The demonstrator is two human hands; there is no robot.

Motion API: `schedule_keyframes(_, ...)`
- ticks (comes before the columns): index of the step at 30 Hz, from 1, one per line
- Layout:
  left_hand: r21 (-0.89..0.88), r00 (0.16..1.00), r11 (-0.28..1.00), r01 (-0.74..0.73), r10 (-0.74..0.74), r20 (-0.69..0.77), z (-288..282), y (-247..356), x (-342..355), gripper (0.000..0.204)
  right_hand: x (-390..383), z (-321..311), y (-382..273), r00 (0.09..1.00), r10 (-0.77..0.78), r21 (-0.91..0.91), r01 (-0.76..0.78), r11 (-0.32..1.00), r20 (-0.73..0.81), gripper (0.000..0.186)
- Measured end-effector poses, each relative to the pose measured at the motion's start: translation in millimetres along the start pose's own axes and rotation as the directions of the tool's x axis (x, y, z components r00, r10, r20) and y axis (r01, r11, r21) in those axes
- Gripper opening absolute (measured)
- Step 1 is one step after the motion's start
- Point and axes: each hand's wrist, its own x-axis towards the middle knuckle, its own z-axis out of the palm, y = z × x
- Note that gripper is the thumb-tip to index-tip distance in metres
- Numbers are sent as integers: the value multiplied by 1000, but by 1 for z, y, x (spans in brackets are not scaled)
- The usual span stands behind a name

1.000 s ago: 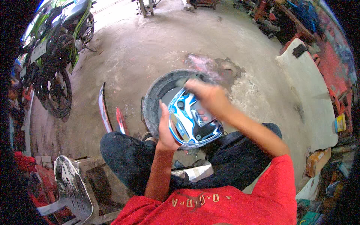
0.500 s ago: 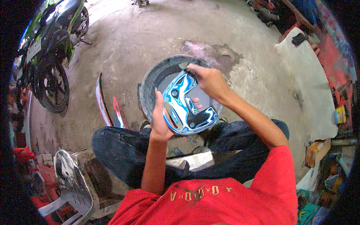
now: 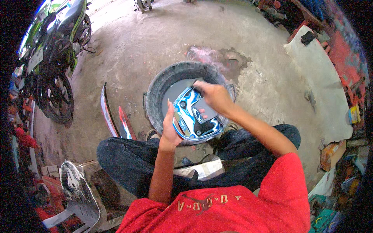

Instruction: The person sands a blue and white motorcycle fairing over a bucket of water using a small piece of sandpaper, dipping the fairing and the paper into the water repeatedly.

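A curved panel with a glossy blue-and-white marbled pattern (image 3: 185,112), shaped like a motorcycle body part, is tilted over a round grey tub (image 3: 152,103) with cloudy grey water (image 3: 171,91) in it. My left hand (image 3: 171,130) is closed on the panel's near left edge; its thumb points up along the side, and fingertips show through the panel's cut-out. My right hand (image 3: 217,98) is closed on a small dark grey pad (image 3: 197,83) at the panel's far upper end. Motion blurs the right fingers, and the pad is partly hidden by them.
Two slim red-and-white panels (image 3: 126,124) lie on the floor left of the tub. A motorcycle (image 3: 54,66) stands at the far left. A worn chair (image 3: 79,192) is at the near left. A large whitish board (image 3: 320,83) and a cardboard box (image 3: 332,154) lie to the right.
My right hand has moved slightly down and nearer with the grey pad along the panel's far end. My left hand keeps hold of the panel, which has shifted slightly.
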Motion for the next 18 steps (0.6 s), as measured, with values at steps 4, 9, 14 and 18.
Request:
schedule_keyframes(4,-81,884,984,-157,103,-457,-5,-12,10,73,-19,65,31,825,-487,-91,483,871,-286,43)
schedule_keyframes(9,-17,999,999,50,-50,-16,-11,-5,2,69,10,32,42,996,-31,-132,19,991,-89,39)
schedule_keyframes(14,-185,894,973,-137,41,-446,-11,-12,6,73,-12,70,32,755,-552,-55,573,818,-354,38)
schedule_keyframes(18,-4,995,998,58,-58,-84,-14,-7,3,72,10,37,37,999,40,-105,-40,994,0,42)
